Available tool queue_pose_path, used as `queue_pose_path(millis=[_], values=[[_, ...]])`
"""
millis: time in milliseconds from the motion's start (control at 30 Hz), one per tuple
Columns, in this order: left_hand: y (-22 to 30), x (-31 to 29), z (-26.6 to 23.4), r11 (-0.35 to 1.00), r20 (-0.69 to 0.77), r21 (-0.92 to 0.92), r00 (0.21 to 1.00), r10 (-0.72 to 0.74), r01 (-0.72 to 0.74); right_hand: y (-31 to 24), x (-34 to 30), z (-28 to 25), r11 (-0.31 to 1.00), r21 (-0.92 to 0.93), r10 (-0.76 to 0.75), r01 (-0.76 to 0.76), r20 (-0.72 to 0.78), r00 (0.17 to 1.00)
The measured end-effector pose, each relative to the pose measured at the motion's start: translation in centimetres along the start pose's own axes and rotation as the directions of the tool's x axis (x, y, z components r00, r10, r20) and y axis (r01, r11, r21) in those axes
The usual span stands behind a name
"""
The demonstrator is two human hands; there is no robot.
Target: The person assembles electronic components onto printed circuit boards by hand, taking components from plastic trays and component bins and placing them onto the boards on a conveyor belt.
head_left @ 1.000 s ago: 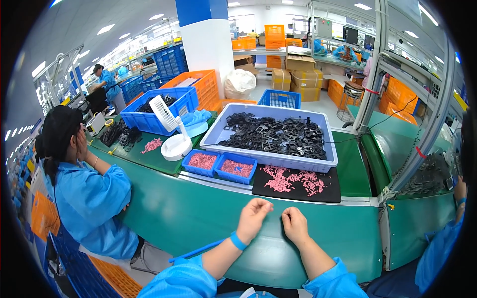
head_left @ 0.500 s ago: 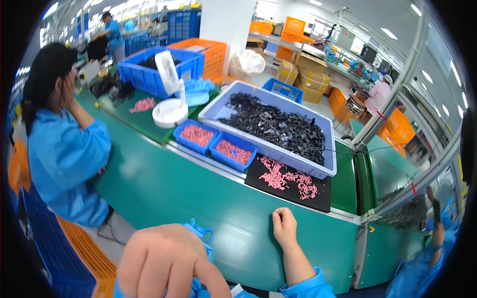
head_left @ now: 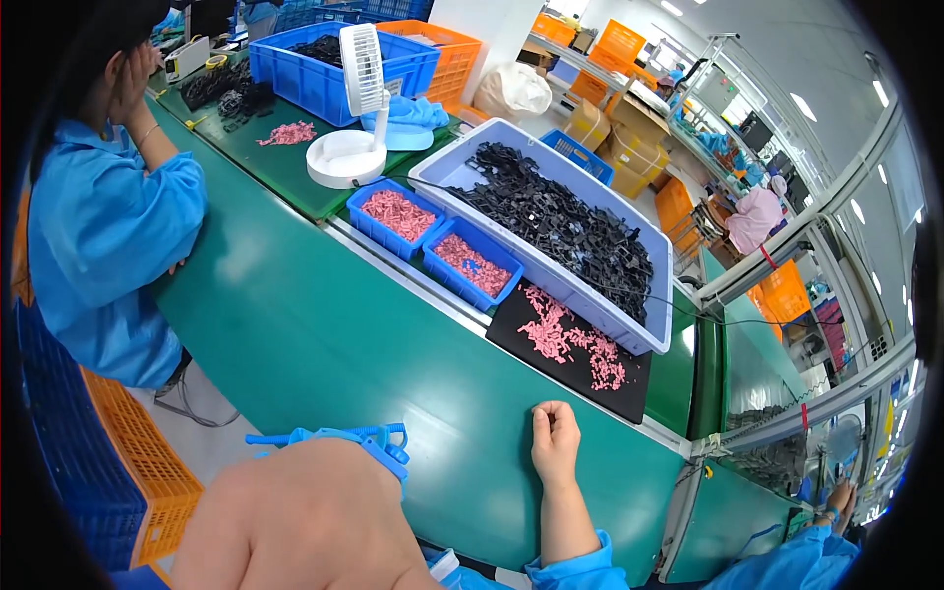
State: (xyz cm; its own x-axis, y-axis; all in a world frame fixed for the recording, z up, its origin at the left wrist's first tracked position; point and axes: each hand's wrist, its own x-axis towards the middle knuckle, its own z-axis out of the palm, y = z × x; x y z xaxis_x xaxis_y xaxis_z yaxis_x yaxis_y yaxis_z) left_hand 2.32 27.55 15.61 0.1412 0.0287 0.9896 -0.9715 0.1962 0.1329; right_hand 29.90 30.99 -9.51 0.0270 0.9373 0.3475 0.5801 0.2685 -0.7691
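Observation:
Large and close in front of the head camera, my left hand (head_left: 305, 521) shows mostly its back. Its fingers bend down out of sight, so what it holds, if anything, is hidden. Just behind it sits a blue strap (head_left: 388, 450) with a coiled cord. My right hand (head_left: 557, 442) rests on the green table (head_left: 393, 334), fingers curled into a loose fist with nothing visible in it. Beyond this fist, small pink pieces (head_left: 551, 334) are scattered over a black mat (head_left: 629, 393). Two small blue bins (head_left: 447, 300) of pink pieces stand left of the mat.
A big grey-blue tub (head_left: 644, 339) of black plastic parts (head_left: 560, 226) stands behind the mat. Left of it are a white fan (head_left: 344, 157), a blue crate (head_left: 295, 84) and an orange crate (head_left: 457, 74). A co-worker (head_left: 108, 246) sits at left. Metal framing (head_left: 757, 265) rises at right.
The view has tilted and shifted. My left hand has come lower and nearer, hiding its fingers and baring more of the blue coiled strap. My right fist stays on the table.

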Motion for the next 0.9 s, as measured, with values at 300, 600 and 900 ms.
queue_pose_path(millis=[300,600,900], values=[[-0.5,0.1,-0.7,0.999,0.065,-0.023,0.997,0.029,-0.028,-0.3,-0.2,-0.2,1.000,0.006,0.002,-0.002,0.001,1.000],[0.3,-0.1,0.4,0.990,-0.071,-0.077,0.990,-0.122,0.117,-0.4,-0.3,0.0,0.999,0.025,0.031,-0.031,-0.005,0.999],[-0.2,0.4,0.3,0.998,-0.038,-0.057,0.999,0.023,-0.025,-0.8,-0.5,-0.2,1.000,0.004,0.010,-0.010,0.010,1.000]])
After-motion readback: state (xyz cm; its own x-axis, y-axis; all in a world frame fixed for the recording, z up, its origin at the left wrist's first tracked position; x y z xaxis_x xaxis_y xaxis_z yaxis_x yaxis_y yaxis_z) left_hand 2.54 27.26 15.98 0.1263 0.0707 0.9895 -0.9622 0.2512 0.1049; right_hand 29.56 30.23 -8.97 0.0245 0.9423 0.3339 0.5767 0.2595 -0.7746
